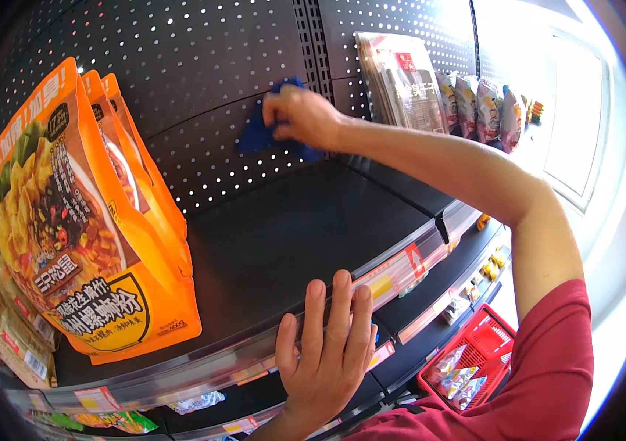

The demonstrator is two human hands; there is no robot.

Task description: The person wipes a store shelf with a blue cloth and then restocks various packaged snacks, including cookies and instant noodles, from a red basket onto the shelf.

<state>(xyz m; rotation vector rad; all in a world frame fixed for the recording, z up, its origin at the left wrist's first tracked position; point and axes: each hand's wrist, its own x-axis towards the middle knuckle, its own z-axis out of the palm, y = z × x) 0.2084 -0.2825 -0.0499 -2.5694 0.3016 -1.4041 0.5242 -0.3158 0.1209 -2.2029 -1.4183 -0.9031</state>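
Observation:
A blue cloth (257, 132) is bunched under my right hand (304, 116), which presses it to the black perforated back panel (208, 71) of a store shelf. The hand and cloth are slightly blurred. My left hand (326, 347) is held with fingers spread at the front edge of the shelf, by the clear price-label strip (384, 275); whether it touches the strip I cannot tell. It holds nothing. Between the two hands lies a bare stretch of the black shelf board (291, 220). Several orange noodle bags (92, 231) stand upright on its left.
Gold-brown packets (9, 314) lean at the far left. Flat clear-fronted packs (401, 82) and snack bags (478, 105) stand to the right. Lower shelves (428, 308) hold small packets. A red plastic basket (492, 325) with several snack bags sits low on the right.

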